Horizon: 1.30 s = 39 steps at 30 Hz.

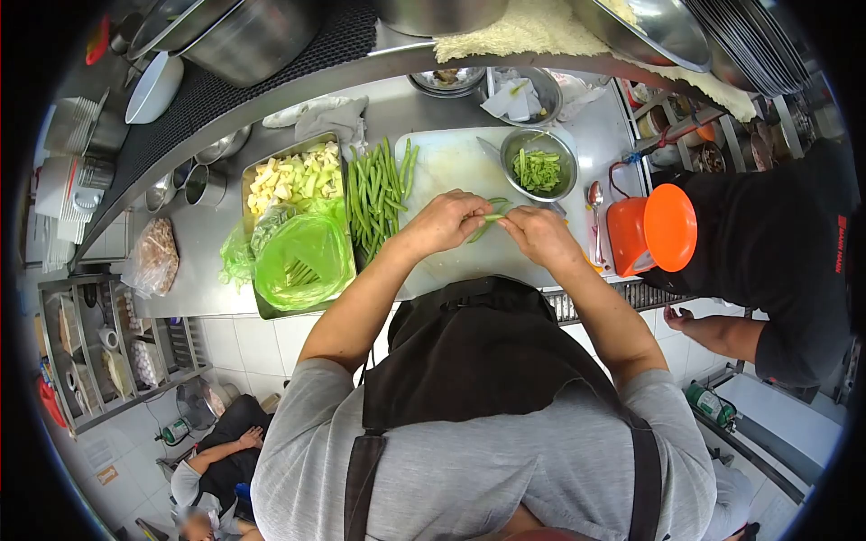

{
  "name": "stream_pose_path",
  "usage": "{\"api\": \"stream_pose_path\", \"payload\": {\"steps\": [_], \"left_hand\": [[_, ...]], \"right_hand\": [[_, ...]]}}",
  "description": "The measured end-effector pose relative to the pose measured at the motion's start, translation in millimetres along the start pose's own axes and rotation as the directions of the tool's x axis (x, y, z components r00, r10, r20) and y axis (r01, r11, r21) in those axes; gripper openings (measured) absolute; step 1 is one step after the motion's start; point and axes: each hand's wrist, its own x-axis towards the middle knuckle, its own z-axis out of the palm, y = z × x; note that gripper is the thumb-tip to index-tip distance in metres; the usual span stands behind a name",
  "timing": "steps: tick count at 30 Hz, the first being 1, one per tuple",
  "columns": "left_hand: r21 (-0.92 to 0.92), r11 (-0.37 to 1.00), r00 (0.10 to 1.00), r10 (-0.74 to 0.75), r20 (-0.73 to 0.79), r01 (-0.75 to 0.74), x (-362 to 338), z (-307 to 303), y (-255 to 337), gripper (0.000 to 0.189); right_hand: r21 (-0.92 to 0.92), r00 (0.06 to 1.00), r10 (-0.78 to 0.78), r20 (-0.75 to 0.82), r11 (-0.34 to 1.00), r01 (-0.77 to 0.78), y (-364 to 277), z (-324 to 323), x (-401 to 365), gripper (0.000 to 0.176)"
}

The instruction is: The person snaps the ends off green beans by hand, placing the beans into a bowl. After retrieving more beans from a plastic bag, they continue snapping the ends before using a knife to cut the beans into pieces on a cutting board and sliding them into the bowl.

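Note:
Over a white cutting board (442,167), my left hand (448,221) and my right hand (538,236) pinch a green bean (492,217) between them, one at each end. More green pieces lie on the board just under my fingers. Behind my right hand, a metal bowl (567,183) holds cut green pieces (536,170). A pile of long green beans (372,200) lies left of the board. Beside it, a metal tray (268,309) holds chopped pale vegetables (293,178) and a green plastic bag (304,257).
To the right are a spoon (595,196) and an orange scale (624,236). A co-worker in black (767,216) stands beyond it. A bag of brown food (155,257) lies at the left. A shelf edge (361,65) overhangs the counter's back. Another person (225,460) sits at the lower left.

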Motion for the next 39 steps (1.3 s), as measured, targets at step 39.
{"api": "stream_pose_path", "payload": {"steps": [39], "left_hand": [[-0.881, 0.473, 0.827, -0.499, -0.260, 0.008, 10, -30, 18, 0.010]], "right_hand": [[0.561, 0.949, 0.310, -0.053, 0.796, -0.228, -27, -39, 34, 0.020]]}}
